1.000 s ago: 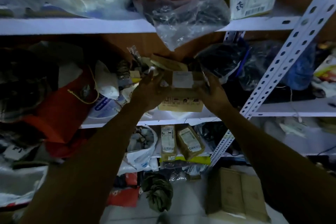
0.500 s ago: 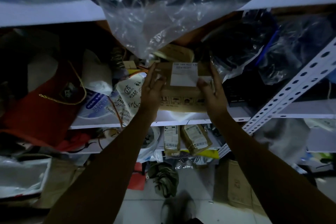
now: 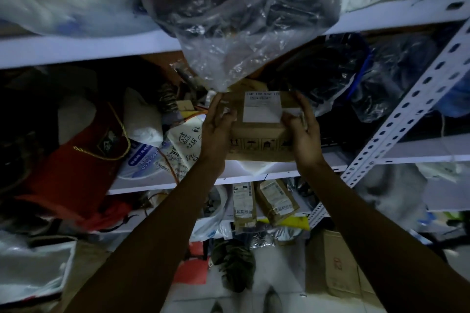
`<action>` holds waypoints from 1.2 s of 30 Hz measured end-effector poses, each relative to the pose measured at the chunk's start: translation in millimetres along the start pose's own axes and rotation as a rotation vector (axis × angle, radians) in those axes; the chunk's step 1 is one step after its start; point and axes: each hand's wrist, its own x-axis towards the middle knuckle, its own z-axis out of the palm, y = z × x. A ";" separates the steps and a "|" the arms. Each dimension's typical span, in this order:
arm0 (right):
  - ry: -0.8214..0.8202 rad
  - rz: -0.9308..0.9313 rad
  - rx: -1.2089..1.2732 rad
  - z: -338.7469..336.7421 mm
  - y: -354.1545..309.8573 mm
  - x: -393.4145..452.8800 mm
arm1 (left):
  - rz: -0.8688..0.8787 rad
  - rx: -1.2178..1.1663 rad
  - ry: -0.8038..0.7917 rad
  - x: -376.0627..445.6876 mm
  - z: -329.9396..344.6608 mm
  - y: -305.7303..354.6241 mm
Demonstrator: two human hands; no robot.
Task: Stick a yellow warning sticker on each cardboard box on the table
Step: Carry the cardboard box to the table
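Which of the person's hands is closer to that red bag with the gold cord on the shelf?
Left. The left hand grips the cardboard box's left side, with the red bag further to its left. The right hand holds the box's far side.

Looks like a dim storeroom / parcel stockroom to me: white slotted-steel rack (image 3: 417, 99) w/ white shelves (image 3: 76, 51), crammed w/ plastic bags (image 3: 241, 20), labelled parcels (image 3: 277, 201), cardboard cartons (image 3: 338, 267) on the pale floor (image 3: 274, 287).
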 end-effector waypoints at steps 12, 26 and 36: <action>0.358 -0.104 -0.136 12.2 -30.6 -102.3 | -0.016 0.131 -0.399 -39.7 -17.3 27.7; 0.985 -0.059 -0.189 -60.8 -88.7 -307.4 | -0.120 0.109 -0.958 -198.5 73.4 -8.9; 1.584 -0.089 -0.203 -130.8 -131.6 -563.4 | -0.206 0.136 -1.512 -469.5 140.3 -30.6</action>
